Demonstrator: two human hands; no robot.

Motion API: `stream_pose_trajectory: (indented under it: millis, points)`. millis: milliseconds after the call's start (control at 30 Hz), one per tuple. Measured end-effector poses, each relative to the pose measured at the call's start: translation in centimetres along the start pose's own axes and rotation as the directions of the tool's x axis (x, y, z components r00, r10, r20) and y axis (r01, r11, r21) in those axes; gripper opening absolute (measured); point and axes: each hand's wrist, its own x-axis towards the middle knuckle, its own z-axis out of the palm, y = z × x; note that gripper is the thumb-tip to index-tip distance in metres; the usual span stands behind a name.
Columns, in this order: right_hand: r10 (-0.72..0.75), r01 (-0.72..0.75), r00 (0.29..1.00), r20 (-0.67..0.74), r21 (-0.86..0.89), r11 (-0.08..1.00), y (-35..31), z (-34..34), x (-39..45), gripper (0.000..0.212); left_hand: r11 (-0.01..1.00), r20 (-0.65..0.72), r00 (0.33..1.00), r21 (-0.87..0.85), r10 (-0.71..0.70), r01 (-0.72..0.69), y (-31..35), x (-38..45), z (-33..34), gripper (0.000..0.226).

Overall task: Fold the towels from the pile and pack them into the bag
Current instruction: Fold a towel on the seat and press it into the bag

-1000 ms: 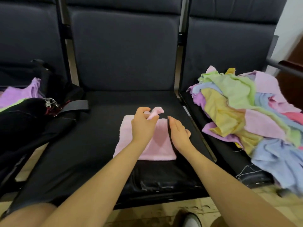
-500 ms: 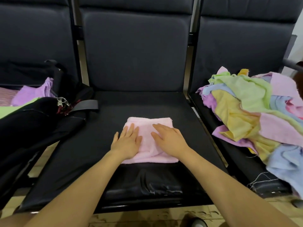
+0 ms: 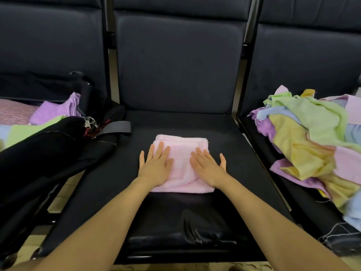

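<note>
Both palms flatten the fold!
Left hand (image 3: 156, 166) and right hand (image 3: 208, 167), fingers spread, press the pink towel (image 3: 181, 153) to set creases; bag (image 3: 48, 145) at nine o'clock, pile (image 3: 312, 137) at three.

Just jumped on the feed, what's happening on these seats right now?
A person is folding towels. Both hands, left hand and right hand, lie flat with straight fingers on a folded pink towel on the middle seat, pressing it smooth. The unfolded pile of towels sits on the seat to the right. The black bag lies open on the left, with purple and green towels showing inside. The pink one is not yet packed.
</note>
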Motion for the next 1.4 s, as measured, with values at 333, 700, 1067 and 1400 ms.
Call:
stream_pose_trajectory:
  millis: [333, 700, 1067, 1400]
  points:
    - [-0.229, 0.239, 0.928, -0.295, 0.000, 0.971, -0.6, -1.0, -3.6, 0.037, 0.964, -0.100, 0.962, -0.052, 0.256, -0.261, -2.3, -5.4, -1.0, 0.046]
    - [-0.310, 0.330, 0.929, -0.204, 0.072, 0.941, 0.5, 0.0, -5.8, 0.040, 0.945, -0.122, 0.938, 0.006, 0.324, -0.326, -2.9, -7.3, -1.8, 0.031]
    - [-0.258, 0.279, 0.934, -0.247, 0.054, 0.959, 0.3, 0.2, -4.9, 0.009, 0.975, -0.071, 0.973, 0.020, 0.220, -0.219, -1.7, -6.3, -1.9, 0.044]
    - [-0.115, 0.248, 0.944, -0.309, 0.437, 0.865, 0.7, -1.3, -4.7, 0.020, 0.923, -0.068, 0.994, -0.369, 0.090, -0.109, -2.1, -6.2, -1.7, 0.029]
